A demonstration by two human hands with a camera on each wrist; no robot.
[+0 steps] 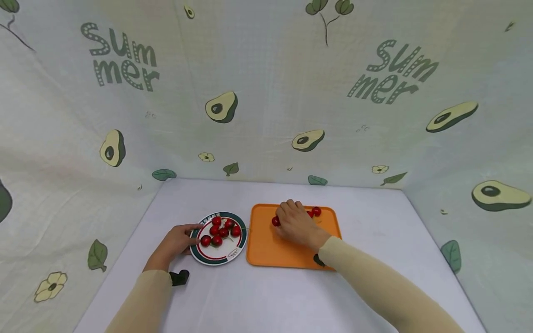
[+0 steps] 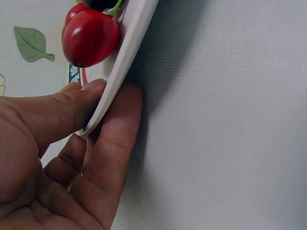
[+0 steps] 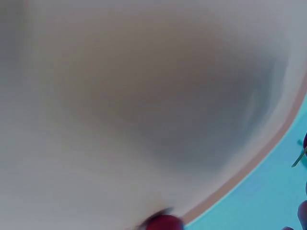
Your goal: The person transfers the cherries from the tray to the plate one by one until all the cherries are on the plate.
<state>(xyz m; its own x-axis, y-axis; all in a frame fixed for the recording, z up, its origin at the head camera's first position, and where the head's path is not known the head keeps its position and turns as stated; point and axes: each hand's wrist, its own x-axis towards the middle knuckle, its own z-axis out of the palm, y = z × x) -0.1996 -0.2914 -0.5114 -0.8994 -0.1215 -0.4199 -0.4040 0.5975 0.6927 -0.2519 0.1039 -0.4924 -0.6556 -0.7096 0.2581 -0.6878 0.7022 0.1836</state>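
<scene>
Thumb above and fingers below, my left hand (image 1: 176, 240) pinches the left rim of a round plate (image 1: 211, 262) with a green band. Several red cherries (image 1: 223, 232) with stems lie on it. In the left wrist view, the thumb (image 2: 67, 112) presses the white rim (image 2: 125, 57) beside a cherry (image 2: 91, 38). Over an orange tray (image 1: 266, 256), my right hand (image 1: 297, 224) holds a cherry (image 1: 276, 221) at its left side, partly covered by the fingers. More cherries (image 1: 316, 211) lie behind that hand. The right wrist view is mostly blurred, with fingertips (image 3: 303, 214) at its lower right edge.
The plate and tray stand side by side on a white-covered table (image 1: 233, 300). A printed cloth (image 1: 266, 92) with avocados and lettering hangs behind and at both sides. Dark wrist-worn devices (image 1: 180, 277) show at both sleeves.
</scene>
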